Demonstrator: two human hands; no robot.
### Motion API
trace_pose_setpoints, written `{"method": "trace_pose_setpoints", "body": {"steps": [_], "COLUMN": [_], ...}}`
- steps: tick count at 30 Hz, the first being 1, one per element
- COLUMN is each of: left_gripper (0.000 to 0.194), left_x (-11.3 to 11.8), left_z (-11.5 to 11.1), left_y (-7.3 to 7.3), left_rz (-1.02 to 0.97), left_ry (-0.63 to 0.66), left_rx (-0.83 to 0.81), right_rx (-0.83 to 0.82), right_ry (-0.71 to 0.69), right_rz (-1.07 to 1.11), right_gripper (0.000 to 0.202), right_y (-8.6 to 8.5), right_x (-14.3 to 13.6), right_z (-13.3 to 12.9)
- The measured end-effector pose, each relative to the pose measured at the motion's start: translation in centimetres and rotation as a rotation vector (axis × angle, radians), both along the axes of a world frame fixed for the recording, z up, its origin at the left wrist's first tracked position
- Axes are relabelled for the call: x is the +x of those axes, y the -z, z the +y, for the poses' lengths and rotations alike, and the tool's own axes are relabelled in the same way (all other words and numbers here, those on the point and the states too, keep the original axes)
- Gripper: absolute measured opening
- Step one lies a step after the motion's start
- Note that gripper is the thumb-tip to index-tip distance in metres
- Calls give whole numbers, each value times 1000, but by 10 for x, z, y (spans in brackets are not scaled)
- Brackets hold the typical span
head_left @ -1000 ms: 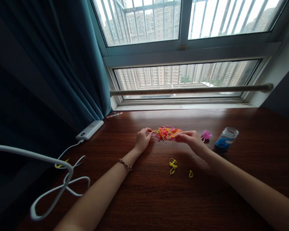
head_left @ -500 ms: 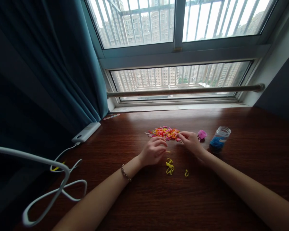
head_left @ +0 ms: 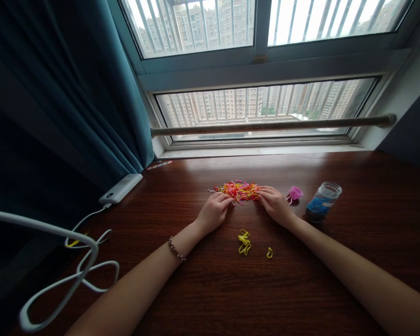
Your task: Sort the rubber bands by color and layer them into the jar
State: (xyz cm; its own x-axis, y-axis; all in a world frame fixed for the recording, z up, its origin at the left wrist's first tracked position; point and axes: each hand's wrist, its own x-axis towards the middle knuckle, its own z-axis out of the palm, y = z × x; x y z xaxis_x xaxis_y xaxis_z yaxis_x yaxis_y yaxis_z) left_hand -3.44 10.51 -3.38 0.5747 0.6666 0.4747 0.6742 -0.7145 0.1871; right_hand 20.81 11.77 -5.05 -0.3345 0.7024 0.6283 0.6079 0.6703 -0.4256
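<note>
A pile of small pink, orange, red and yellow bands [head_left: 242, 190] lies on the dark wooden table [head_left: 203, 289]. At the pile's left front edge is my left hand [head_left: 216, 210], its fingers bent and pressed together; what they pinch, if anything, is too small to make out. My right hand [head_left: 275, 203] touches the right edge with its fingers curled into the bands, and its fingertips are partly lost among them. Nearer to me lie several yellow bands [head_left: 244, 242] in a loose cluster, with a single yellow band [head_left: 269, 253] to their right.
Right of my right hand are a pink object [head_left: 295, 192] and a clear jar with a blue label [head_left: 322, 201]. A white power bank [head_left: 121, 189] with a cable lies at the left by the blue curtain [head_left: 126, 116]. A metal rail [head_left: 273, 125] crosses the window behind.
My left hand has moved forward and left to the pile's edge. My right hand stays at the pile's right side, fingers shifted slightly. The view has tilted a little.
</note>
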Motion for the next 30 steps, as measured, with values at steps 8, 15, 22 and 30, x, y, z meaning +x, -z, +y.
{"method": "trace_pose_setpoints", "body": {"steps": [8,15,22,30], "left_gripper": [27,29,29,33], "left_x": [0,-1,-1,-2], "left_z": [-2,-3,-3,1], "left_y": [3,3,3,7], "left_rz": [78,119,87,19], "left_ry": [-89,-178,-154,-75], "left_rx": [17,19,-11,-32], "right_rx": [-11,-31,1,-16], "right_ry": [187,14,-24,15], "right_rz": [11,-296,-137,145], "right_gripper": [23,29,27,25], "right_y": [0,1,1,-7], "right_x": [2,-7,-3,0], "right_z": [0,-7,-3,-5]}}
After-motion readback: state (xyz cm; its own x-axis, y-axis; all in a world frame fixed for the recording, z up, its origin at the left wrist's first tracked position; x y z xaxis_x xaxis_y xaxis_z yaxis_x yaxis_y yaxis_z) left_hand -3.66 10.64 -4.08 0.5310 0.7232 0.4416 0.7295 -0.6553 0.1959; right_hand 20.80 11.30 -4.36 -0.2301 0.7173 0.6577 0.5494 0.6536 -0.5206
